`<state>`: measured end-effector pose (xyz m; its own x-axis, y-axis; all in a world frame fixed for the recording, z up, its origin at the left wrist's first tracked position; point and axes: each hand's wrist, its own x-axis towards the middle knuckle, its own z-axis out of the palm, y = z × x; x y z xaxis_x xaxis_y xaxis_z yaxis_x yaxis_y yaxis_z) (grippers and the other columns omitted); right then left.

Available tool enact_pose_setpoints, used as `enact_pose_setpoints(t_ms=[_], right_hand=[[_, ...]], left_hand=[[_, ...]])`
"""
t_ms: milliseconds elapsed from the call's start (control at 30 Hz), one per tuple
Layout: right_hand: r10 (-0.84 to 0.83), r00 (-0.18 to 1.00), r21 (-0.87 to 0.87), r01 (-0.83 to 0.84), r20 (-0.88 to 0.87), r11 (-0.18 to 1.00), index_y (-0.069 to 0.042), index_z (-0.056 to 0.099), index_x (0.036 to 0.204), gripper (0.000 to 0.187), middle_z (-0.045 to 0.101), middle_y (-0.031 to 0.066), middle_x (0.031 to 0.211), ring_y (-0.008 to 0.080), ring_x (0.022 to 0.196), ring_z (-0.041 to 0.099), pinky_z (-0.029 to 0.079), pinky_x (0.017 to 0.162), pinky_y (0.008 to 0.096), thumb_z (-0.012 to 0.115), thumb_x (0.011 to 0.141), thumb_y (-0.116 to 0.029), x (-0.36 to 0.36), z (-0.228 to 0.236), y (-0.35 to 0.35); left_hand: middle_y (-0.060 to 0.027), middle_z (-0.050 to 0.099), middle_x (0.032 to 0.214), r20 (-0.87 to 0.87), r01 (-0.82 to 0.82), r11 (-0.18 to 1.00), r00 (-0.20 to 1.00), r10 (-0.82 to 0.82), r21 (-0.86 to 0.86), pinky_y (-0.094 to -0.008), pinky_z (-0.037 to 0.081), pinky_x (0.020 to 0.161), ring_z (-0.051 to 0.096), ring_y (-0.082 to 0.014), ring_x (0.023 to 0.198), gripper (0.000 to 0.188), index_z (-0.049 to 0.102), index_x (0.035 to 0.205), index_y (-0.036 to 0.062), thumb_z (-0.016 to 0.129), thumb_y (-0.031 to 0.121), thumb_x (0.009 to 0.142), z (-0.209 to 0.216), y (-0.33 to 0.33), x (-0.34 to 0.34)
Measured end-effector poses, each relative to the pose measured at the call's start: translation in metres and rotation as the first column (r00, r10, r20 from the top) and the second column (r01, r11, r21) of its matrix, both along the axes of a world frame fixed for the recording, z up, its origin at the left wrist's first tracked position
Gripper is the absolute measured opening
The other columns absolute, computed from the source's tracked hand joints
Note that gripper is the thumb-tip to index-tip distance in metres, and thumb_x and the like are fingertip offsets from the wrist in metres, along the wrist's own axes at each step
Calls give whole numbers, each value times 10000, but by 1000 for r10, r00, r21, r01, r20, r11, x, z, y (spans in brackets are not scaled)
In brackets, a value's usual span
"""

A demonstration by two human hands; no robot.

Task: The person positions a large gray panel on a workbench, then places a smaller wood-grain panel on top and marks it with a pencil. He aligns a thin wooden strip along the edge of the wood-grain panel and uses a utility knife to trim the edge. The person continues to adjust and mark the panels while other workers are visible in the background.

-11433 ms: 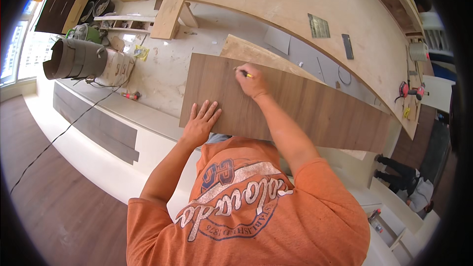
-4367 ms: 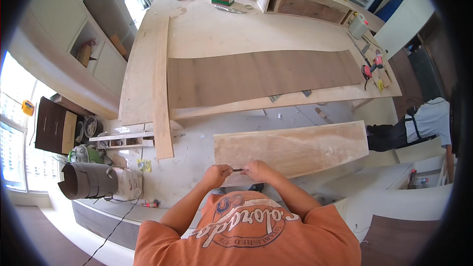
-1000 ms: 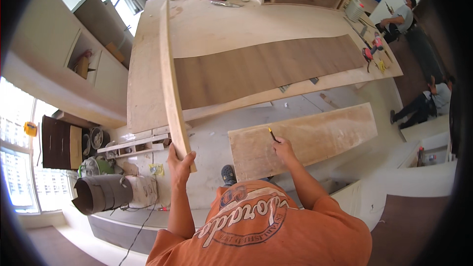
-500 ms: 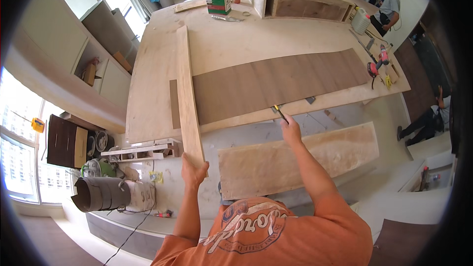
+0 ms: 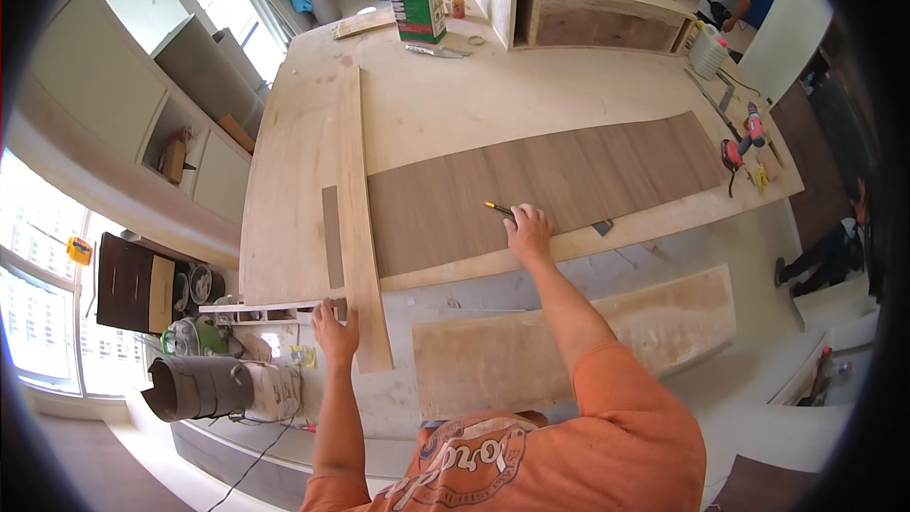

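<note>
My right hand (image 5: 530, 233) holds a slim black-and-yellow tool (image 5: 498, 209), pen-like in shape, above the brown wood-grain sheet (image 5: 540, 175). Its working tip is too small to make out. A long pale plank (image 5: 356, 199) lies across the sheet's left part and juts past the table's near edge. To the plank's left, a narrow strip of the sheet (image 5: 331, 237) shows. My left hand (image 5: 336, 330) is beside the plank's near end at the table edge, its fingers apart. A small brown patch shows at those fingertips; what it is I cannot tell.
On the large wooden table (image 5: 294, 133) stand a green-and-white can (image 5: 418, 11), a small bottle (image 5: 458, 0) and a wooden box frame (image 5: 588, 24). A red drill (image 5: 753, 123) and white jug (image 5: 708, 50) sit at right. A curved panel (image 5: 578, 341) lies below. Others are about.
My left hand has let go of the plank's end and moved left of it. My right hand has moved left and inward over the sheet with the tool.
</note>
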<state>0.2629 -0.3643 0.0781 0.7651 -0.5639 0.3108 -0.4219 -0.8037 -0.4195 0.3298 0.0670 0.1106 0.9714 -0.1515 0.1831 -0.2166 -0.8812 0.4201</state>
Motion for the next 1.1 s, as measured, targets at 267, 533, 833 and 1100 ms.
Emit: enact_pose_setpoints(t_ms=[267, 533, 833, 1100], right_hand=[[-48, 995, -60, 54, 90, 997, -94, 628, 1107, 319, 579, 57, 1159, 278, 1123, 504, 372, 933, 468, 629, 857, -292, 10, -3, -6], [-90, 991, -85, 99, 103, 991, -95, 621, 1069, 325, 591, 41, 1110, 247, 1082, 525, 355, 917, 443, 625, 835, -321, 18, -4, 0], [-124, 984, -104, 138, 129, 985, -90, 636, 1087, 392, 593, 57, 1129, 238, 1094, 516, 314, 958, 437, 635, 825, -381, 5, 7, 3], [-99, 986, -129, 117, 136, 985, -69, 638, 1100, 444, 594, 74, 1145, 260, 1102, 518, 334, 972, 450, 659, 801, -397, 1, 2, 2]], left_hand=[[-251, 537, 1261, -9, -318, 937, 946, 323, 144, -477, 426, 949, 514, -410, 1165, 593, 523, 1269, 0, 670, 352, 815, -10, -31, 99], [-179, 691, 783, -269, -111, 964, 962, 43, -243, -381, 517, 643, 653, -226, 688, 231, 674, 902, -80, 639, 131, 815, -49, 21, 142], [-121, 651, 706, -463, -228, 937, 882, 85, -263, -352, 470, 594, 588, -191, 648, 199, 676, 865, -74, 673, 122, 829, -24, 2, 157], [-208, 693, 860, -398, -16, 989, 914, 73, 145, -426, 512, 734, 671, -335, 824, 260, 697, 914, -19, 676, 202, 779, -13, -15, 202]])
